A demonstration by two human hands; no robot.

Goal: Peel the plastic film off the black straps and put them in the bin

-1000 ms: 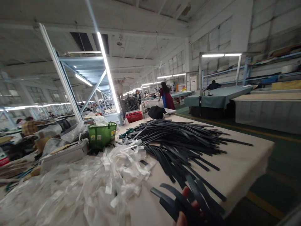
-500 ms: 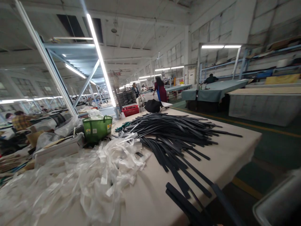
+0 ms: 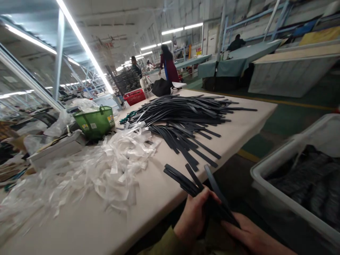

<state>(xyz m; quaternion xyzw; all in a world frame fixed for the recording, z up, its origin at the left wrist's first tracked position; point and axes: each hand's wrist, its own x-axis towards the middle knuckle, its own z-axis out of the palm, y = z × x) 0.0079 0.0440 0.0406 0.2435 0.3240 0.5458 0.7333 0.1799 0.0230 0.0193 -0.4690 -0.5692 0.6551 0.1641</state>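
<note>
My left hand [image 3: 193, 217] is closed round a bundle of dark flat strips [image 3: 186, 180] just off the near edge of the cream table [image 3: 148, 212]. The strips fan up and left from its fingers. Below and to the right, my right hand [image 3: 249, 235] lies against the lower end of the same bundle with its fingers stretched along it. A large heap of the same dark strips [image 3: 183, 115] covers the table's far half. Crumpled clear plastic wrappers [image 3: 106, 168] are piled to the left of that heap.
A white bin [image 3: 268, 191] holding dark strips stands on the floor at right. A green basket [image 3: 96, 122] and a red basket [image 3: 135, 96] sit farther back on the table. Other people work at distant tables. A green floor aisle runs along the right.
The view has tilted down and right. Both my hands now show at the bottom with the strip bundle, and the white bin has come into view at right.
</note>
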